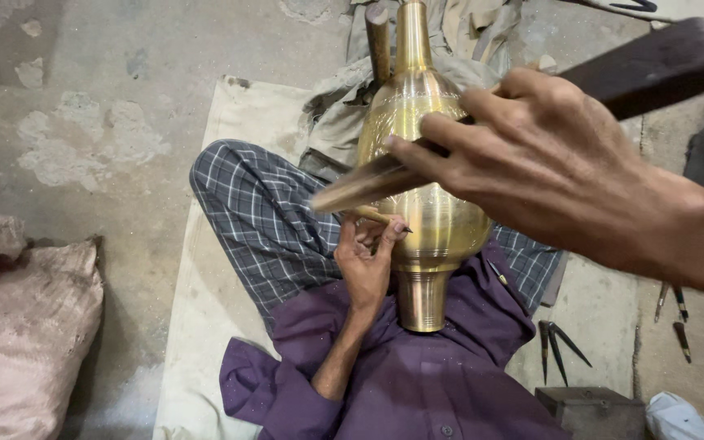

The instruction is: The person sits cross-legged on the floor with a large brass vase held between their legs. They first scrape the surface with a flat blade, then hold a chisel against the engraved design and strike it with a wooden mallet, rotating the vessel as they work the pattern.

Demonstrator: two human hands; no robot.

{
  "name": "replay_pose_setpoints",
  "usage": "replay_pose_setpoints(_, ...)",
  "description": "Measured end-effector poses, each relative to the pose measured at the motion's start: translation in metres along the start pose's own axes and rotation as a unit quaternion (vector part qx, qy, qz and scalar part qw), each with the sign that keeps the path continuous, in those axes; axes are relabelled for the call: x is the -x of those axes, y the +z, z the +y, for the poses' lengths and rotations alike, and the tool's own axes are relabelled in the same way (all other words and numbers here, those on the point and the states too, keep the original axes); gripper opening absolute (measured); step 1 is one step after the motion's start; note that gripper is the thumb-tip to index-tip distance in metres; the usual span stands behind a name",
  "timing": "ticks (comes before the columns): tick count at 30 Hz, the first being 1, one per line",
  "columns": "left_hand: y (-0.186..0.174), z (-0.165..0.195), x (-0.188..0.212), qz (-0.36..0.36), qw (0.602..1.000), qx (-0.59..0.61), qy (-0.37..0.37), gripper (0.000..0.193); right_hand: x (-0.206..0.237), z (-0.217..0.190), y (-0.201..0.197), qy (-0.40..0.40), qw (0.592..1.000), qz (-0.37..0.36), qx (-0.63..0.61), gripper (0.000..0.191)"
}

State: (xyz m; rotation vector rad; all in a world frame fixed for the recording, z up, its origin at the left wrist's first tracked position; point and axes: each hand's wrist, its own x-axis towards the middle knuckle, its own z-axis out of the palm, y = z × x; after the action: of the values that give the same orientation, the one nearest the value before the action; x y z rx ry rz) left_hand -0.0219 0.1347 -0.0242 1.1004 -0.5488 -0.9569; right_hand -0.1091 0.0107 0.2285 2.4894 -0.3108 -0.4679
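Brass vase (on lap): left hand grips chisel, right hand mallet.

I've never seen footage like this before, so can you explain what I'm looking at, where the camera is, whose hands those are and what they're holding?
The camera sits on a person's head, looking down at their lap. They sit cross-legged on a pale cloth mat, in checked trousers and a purple shirt. A tall, shiny brass vase lies across their legs. The left hand presses a thin pointed metal tool against the vase. The right hand, raised close to the camera, grips a dark wooden mallet. Small dark metal tools lie on the concrete floor.
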Motion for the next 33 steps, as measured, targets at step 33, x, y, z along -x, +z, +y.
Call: replay_pose_setpoints(33, 0.004, 0.000, 0.011, -0.002, 1.000, 0.015, 0.028, 0.026, 0.015, -0.006, -0.002, 0.011, 0.993, 0.115, -0.004, 0.064)
